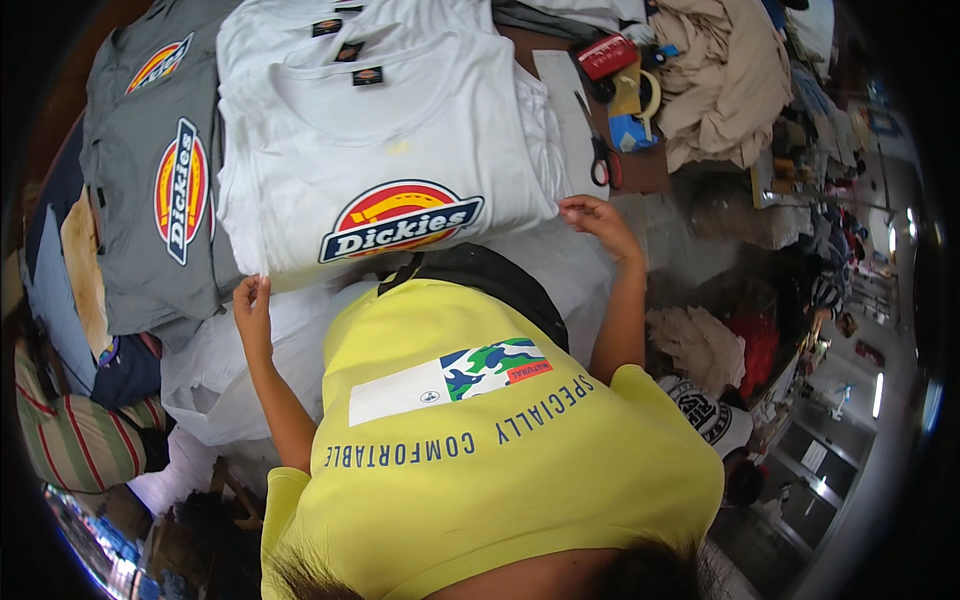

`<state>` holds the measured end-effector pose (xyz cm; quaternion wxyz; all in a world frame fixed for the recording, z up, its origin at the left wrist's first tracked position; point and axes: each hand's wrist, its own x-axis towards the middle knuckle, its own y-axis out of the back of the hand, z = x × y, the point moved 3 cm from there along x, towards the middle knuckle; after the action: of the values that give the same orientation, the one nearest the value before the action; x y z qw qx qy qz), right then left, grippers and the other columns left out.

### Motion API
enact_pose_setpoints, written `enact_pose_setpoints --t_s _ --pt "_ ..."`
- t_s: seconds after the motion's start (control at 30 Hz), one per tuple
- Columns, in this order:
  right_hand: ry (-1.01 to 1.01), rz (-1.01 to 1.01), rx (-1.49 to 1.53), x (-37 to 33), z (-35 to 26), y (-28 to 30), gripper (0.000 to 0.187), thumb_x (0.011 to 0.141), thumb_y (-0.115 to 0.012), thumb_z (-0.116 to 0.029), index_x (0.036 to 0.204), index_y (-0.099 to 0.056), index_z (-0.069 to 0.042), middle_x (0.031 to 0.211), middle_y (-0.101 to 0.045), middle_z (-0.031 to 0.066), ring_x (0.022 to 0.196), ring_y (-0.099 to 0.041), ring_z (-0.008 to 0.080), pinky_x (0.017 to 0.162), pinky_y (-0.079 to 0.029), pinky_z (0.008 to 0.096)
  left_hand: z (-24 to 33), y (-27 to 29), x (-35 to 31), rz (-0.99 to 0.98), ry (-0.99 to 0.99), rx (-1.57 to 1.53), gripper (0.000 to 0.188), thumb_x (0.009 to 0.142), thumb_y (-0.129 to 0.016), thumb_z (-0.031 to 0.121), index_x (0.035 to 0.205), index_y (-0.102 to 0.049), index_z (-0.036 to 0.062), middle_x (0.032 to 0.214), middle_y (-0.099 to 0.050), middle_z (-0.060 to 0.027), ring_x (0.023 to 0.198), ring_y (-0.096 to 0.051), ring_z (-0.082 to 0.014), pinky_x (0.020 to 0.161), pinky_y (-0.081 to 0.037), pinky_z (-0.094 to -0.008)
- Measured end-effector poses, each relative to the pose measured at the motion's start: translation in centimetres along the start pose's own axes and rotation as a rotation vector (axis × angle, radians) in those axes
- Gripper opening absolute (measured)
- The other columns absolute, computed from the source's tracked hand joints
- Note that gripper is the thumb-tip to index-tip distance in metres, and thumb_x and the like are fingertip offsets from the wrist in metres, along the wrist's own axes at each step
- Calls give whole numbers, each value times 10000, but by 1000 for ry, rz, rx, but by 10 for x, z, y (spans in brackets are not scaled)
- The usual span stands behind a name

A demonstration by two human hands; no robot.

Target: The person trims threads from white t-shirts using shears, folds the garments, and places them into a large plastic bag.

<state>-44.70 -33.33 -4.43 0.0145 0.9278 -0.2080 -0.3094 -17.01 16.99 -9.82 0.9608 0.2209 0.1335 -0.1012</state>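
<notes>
A white sleeveless shirt (390, 140) with a red, yellow and navy printed emblem lies on top of a stack of similar white shirts. My left hand (252, 305) is closed in a pinch at the shirt's near left corner. At the near right corner, my right hand (602, 222) pinches the edge of the same shirt between thumb and fingers. The near edge hangs between my two hands, close to my body. Left of the stack lie grey shirts (150, 215) bearing the same kind of emblem.
Black-handled scissors (603, 160) lie right of the stack, near a roll of tape (648, 100) and a red box (606, 57). Beige cloth (725, 80) is heaped at the far right. Clear plastic sheeting (215, 375) hangs along the table's near side.
</notes>
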Motion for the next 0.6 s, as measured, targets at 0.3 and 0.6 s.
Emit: enact_pose_setpoints --t_s 0.3,0.6 --pt "245 191 -59 3 31 -27 181 797 -678 -155 935 -624 -51 861 -587 -16 747 -520 60 683 -415 213 -8 17 12 -73 221 -272 168 854 -634 212 878 -558 64 867 -599 -36 788 -579 -97 718 -473 -218" --pt "459 782 162 27 19 61 153 843 -620 -170 881 -615 -22 819 -609 12 769 -551 103 719 -430 237 98 -58 -5 547 -694 675 241 763 -636 98 996 -606 47 1118 -540 -164 1092 -468 -307 936 -328 -408"
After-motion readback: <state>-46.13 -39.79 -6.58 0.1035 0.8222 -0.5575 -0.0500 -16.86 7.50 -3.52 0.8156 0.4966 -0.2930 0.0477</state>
